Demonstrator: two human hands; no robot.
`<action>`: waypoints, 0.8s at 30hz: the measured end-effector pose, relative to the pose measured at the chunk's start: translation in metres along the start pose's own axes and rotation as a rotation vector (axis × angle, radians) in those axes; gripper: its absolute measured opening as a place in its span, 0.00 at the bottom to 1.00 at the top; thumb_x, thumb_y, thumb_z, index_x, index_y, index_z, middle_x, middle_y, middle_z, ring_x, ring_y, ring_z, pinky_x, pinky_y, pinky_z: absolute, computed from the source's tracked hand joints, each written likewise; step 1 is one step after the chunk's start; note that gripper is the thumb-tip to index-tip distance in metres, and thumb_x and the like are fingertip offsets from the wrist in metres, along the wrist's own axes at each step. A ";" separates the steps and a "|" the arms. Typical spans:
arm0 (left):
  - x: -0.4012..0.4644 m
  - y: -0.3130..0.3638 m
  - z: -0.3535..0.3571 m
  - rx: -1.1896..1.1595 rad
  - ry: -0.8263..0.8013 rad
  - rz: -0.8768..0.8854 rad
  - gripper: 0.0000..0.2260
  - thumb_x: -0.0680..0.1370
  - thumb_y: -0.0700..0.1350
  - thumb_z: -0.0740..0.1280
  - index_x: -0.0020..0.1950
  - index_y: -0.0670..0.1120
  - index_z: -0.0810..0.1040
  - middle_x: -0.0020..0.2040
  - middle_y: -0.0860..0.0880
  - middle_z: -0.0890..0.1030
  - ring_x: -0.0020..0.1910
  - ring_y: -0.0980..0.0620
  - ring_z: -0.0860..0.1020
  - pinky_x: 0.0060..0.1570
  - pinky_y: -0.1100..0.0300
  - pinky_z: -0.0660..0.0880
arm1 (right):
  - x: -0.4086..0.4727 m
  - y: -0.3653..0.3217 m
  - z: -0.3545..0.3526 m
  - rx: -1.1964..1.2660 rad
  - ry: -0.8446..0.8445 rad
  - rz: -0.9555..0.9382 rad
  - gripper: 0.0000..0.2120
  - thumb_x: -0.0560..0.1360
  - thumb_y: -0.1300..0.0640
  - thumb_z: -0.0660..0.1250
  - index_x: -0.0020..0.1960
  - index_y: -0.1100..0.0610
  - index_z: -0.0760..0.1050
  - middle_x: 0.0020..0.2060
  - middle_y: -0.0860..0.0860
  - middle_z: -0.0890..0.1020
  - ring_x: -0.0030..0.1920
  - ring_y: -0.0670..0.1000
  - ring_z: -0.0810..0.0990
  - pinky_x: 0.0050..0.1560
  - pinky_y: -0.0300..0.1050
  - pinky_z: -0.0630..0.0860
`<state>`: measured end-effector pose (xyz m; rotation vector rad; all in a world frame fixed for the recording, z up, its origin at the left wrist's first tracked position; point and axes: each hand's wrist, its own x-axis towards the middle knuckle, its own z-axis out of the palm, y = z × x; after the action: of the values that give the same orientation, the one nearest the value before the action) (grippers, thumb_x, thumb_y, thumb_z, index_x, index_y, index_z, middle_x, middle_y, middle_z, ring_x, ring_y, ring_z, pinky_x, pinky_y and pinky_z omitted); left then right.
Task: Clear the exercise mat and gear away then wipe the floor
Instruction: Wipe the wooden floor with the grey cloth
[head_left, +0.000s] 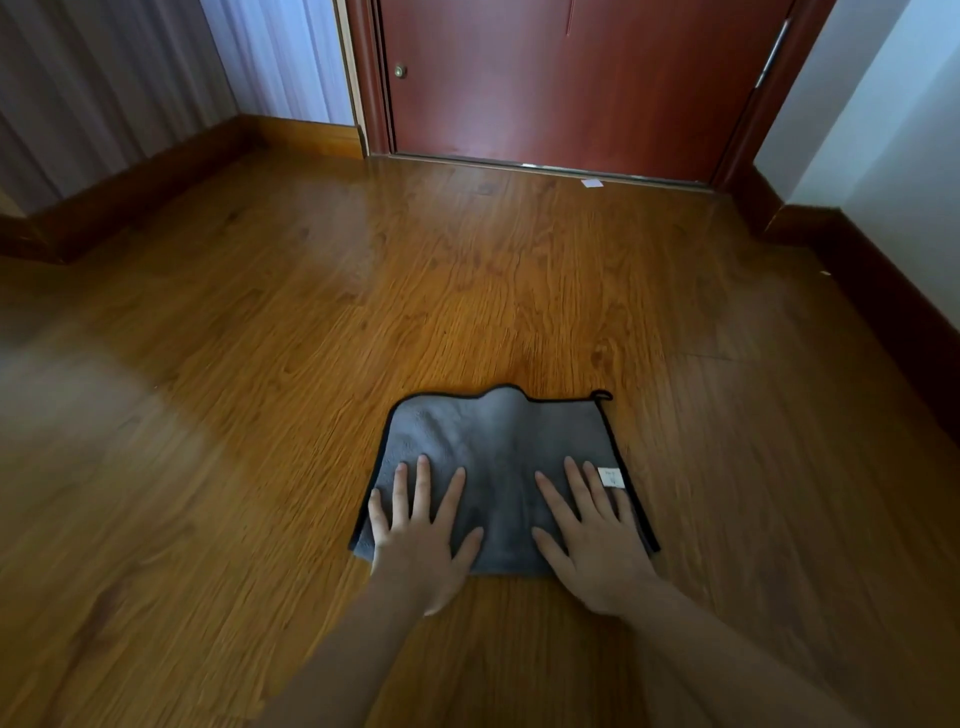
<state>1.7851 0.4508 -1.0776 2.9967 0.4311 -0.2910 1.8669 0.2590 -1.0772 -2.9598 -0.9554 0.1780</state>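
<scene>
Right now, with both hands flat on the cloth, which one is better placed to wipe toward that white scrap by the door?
Right, marginally. The right hand presses the grey cloth on the side nearer the white scrap; the left hand lies farther left. Both are flat, so it's a slight edge.

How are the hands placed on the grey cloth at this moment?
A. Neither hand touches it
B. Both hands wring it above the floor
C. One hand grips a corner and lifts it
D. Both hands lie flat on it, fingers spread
D: the left hand and right hand press flat, fingers spread, on the grey cloth lying on the wooden floor.
</scene>
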 end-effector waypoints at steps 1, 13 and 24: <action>0.016 0.003 -0.006 -0.020 -0.020 -0.015 0.41 0.58 0.70 0.17 0.69 0.55 0.26 0.72 0.45 0.27 0.72 0.42 0.30 0.67 0.39 0.33 | 0.017 0.006 -0.005 0.026 -0.039 -0.015 0.39 0.64 0.30 0.19 0.72 0.44 0.31 0.75 0.53 0.39 0.75 0.53 0.38 0.72 0.52 0.39; 0.205 0.038 -0.050 -0.010 -0.088 -0.083 0.30 0.78 0.64 0.41 0.75 0.56 0.33 0.75 0.44 0.33 0.74 0.40 0.34 0.69 0.37 0.37 | 0.205 0.053 -0.027 0.054 -0.090 0.070 0.28 0.80 0.39 0.42 0.76 0.44 0.38 0.76 0.52 0.40 0.76 0.54 0.38 0.74 0.58 0.41; 0.243 0.046 -0.061 -0.012 -0.102 -0.138 0.29 0.79 0.63 0.42 0.75 0.55 0.34 0.76 0.44 0.34 0.74 0.40 0.34 0.69 0.37 0.37 | 0.248 0.067 -0.034 0.052 -0.107 0.085 0.27 0.80 0.41 0.42 0.76 0.45 0.38 0.76 0.53 0.39 0.75 0.55 0.37 0.73 0.58 0.38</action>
<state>2.0380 0.4802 -1.0636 2.9290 0.6276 -0.4490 2.1094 0.3503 -1.0720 -2.9714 -0.8216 0.3606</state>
